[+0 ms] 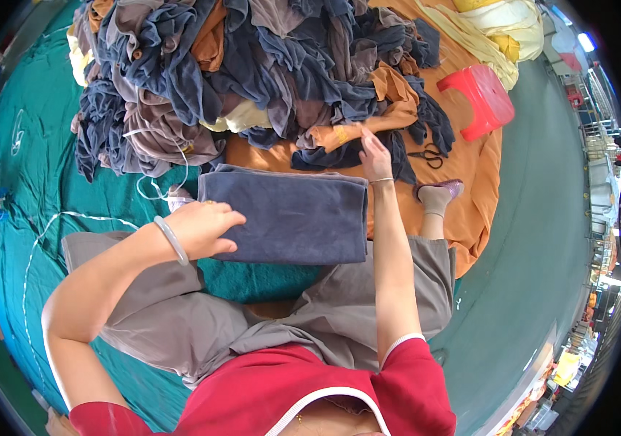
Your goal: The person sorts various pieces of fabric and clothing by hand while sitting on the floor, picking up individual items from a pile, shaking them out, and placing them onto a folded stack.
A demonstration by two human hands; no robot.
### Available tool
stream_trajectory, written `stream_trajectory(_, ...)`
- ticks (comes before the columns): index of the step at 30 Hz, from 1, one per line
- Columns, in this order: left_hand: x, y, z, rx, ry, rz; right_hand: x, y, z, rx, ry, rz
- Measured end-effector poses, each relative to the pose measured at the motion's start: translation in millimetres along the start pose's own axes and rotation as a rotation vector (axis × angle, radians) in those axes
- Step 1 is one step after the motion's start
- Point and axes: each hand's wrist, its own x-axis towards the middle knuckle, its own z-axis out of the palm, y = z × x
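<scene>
A stack of folded dark blue cloths [294, 218] lies between the person's legs. My left hand [201, 229] is over its left edge, fingers apart, with nothing seen gripped. Beyond the stack's right far corner, my right hand [374, 152] reaches to an orange cloth [392, 117] with yellow marking at its near end; whether the fingers pinch the cloth is unclear. A large heap of crumpled blue, mauve and orange cloths [250, 65] rises in front. Black-handled scissors [429, 156] lie on an orange sheet to the right of my right hand.
A red plastic stool [485, 101] lies tipped at the right on the orange sheet [474, 201]. White string [185, 169] trails by the heap's left side, over a green sheet [32, 180]. Yellow and white bundled fabric [512, 27] sits at the far right.
</scene>
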Motion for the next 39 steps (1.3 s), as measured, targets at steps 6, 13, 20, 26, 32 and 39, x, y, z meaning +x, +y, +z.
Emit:
stream_trajectory(6,23,-5,2,-0.952,0.19,-0.036,-93,-107,100,-0.13,-0.486,-0.481)
stream_trajectory(13,38,-10,-8,-2.019,-0.086,0.05,-222,-154,191,0.001,-1.747,-0.437)
stream_trajectory(20,15,48,-24,-2.006,-0.033,0.227,-229,-102,149,-0.102,-0.609,-0.078)
stream_trajectory(26,2,41,-6,-1.536,-0.253,0.047,-239,-93,160,-0.145,-0.596,0.025)
stream_trajectory(32,-12,66,-22,-1.628,0.002,0.126,-240,-86,118,0.695,-0.531,0.004)
stream_trajectory(39,-16,47,-28,-1.535,-0.172,0.281,-271,-87,142,0.422,-0.587,0.09)
